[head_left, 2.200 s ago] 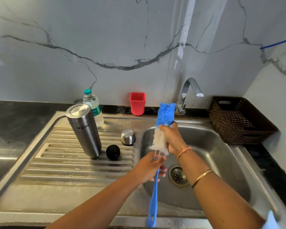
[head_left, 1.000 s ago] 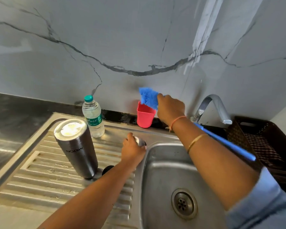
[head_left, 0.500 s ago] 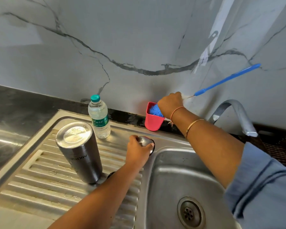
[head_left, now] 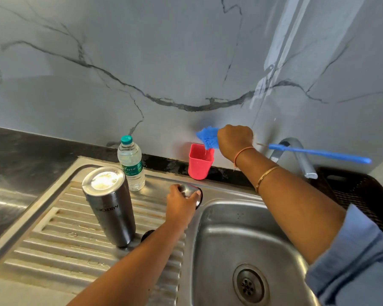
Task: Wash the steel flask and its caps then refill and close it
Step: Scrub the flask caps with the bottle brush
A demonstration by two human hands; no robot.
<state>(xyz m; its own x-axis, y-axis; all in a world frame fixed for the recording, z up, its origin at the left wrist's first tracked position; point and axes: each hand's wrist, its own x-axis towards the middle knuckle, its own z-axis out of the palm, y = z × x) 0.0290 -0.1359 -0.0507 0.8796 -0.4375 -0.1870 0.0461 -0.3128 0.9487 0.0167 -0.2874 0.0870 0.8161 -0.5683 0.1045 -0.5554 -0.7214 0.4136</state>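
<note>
Brush (head_left: 208, 138) now out of red cup (head_left: 200, 162), my right hand (head_left: 234, 140) clamped round its bristles. Left hand (head_left: 179, 204) curls over steel cap (head_left: 189, 191): light, rigid, likely slick; grip its sides.

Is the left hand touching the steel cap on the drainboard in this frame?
Touching. The head view shows the left hand with its fingers curled over the steel cap, gripping it on the drainboard.
</note>
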